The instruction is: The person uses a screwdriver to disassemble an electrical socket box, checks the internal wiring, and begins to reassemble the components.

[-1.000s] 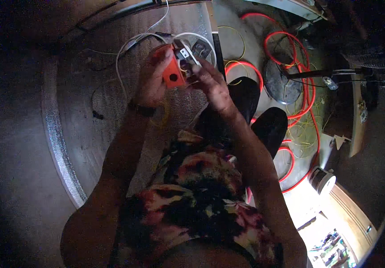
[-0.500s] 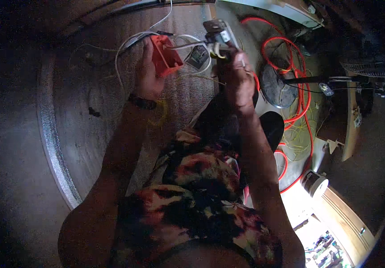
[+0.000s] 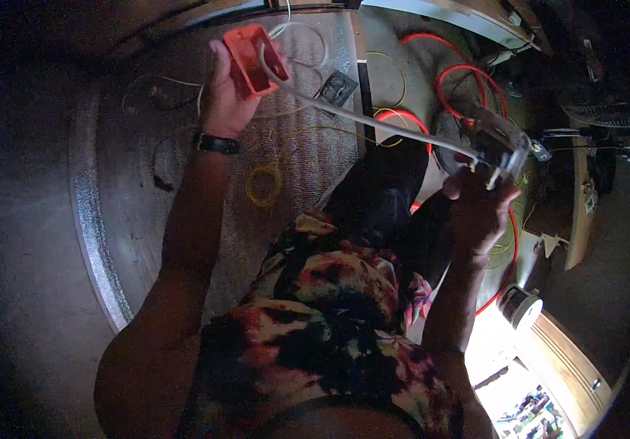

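Note:
My left hand [image 3: 228, 106] is closed around an orange-red electrical box [image 3: 239, 60], its hollow side tilted towards me and to the right. A white cable [image 3: 373, 118] comes out of that hollow and runs slantwise to a metal-framed electrical fitting [image 3: 511, 143]. The fitting is gripped from below by my right hand [image 3: 481, 212], well to the right of the box. Pale wire ends show at the fitting's near side, but motion blurs its details. A dark band [image 3: 218, 143] circles my left wrist.
A dark square plate [image 3: 337, 89] lies on the silvery floor sheet [image 3: 304, 164], beyond a coil of yellow wire [image 3: 263, 186]. Red hose or conduit [image 3: 448, 69] loops across the right side. Farther right stand a white bucket [image 3: 522, 307] and a wooden board [image 3: 576, 230].
My right hand has pulled the fitting right and nearer, stretching the cable out between my hands. The box in my left hand has moved slightly left and farther away.

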### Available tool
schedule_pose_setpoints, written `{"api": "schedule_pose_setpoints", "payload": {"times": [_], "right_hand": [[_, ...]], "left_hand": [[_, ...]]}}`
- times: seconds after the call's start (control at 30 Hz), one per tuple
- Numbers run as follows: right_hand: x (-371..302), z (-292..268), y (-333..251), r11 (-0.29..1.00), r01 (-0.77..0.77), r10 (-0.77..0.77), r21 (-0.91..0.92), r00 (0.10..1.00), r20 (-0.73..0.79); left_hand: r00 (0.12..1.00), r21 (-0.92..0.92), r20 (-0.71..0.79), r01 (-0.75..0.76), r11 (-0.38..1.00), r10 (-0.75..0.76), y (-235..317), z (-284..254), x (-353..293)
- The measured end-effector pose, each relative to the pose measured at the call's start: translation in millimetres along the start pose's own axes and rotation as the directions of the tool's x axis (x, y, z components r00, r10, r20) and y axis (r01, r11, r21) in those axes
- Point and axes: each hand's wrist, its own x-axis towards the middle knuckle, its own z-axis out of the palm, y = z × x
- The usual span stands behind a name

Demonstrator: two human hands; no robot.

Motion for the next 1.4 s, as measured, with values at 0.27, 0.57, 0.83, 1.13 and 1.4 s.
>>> {"api": "schedule_pose_setpoints", "payload": {"times": [0.27, 0.57, 0.83, 1.13, 1.4], "right_hand": [[-8, 2, -7, 0.985, 0.054, -0.048, 0.165, 0.998, -0.036], [-2, -33, 19, 0.960, -0.119, 0.154, 0.253, 0.981, -0.122], [-6, -3, 18, 0.942, -0.175, 0.182, 0.288, 0.983, 0.001], [-14, 8, 16, 0.915, -0.307, 0.287, 0.263, 0.951, 0.112], [-10, 26, 12, 0.910, -0.406, 0.399, 0.084, 0.913, 0.084]], "left_hand": [[0.989, 0.061, -0.022, -0.144, 0.988, 0.146, 52, -3, 12], [0.934, 0.305, -0.036, -0.329, 0.894, 0.356, 101, -34, 3], [0.954, 0.580, -0.217, -0.043, 0.813, 0.205, 52, -16, -37], [0.939, 0.893, -0.341, 0.310, 0.326, 0.043, -20, -61, -71], [0.981, 0.886, -0.172, 0.116, -0.449, -0.088, -53, -2, -101]]}}
